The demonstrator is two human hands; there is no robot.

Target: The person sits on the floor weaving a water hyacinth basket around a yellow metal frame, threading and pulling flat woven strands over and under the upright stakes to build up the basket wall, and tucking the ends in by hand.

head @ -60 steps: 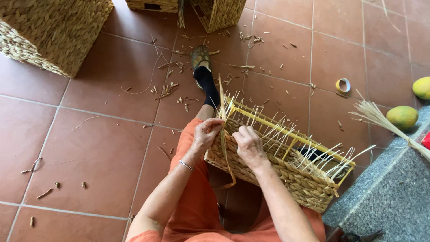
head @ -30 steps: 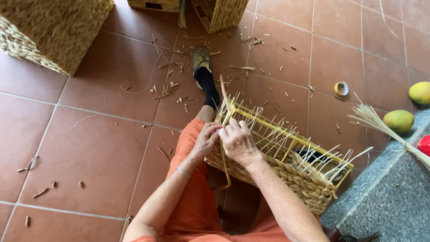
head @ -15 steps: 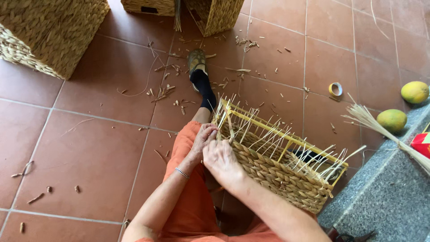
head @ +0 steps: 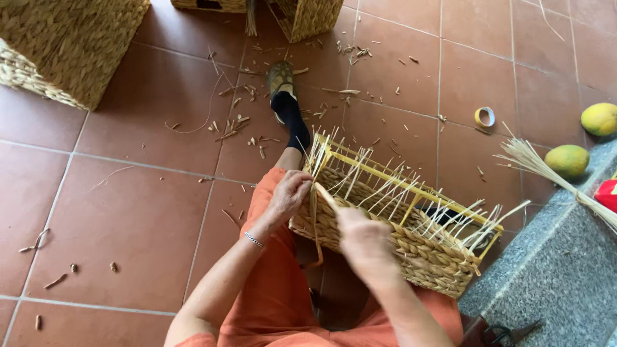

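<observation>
Woven basket [head: 411,247] between left hand [head: 290,195], right hand [head: 363,241]

Tan woven basket [head: 385,241] with yellow frame [head: 411,183], terracotta tiles [head: 128,212], orange trousers [head: 276,302].

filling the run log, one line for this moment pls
left hand: grips basket corner | right hand: on basket side, pulling straw strand | basket on lap

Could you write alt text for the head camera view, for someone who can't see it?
A seated person's left hand and right hand work a flat straw strand into a half-woven rectangular straw basket with a yellow frame on their lap, above a terracotta tiled floor littered with straw scraps.
</observation>
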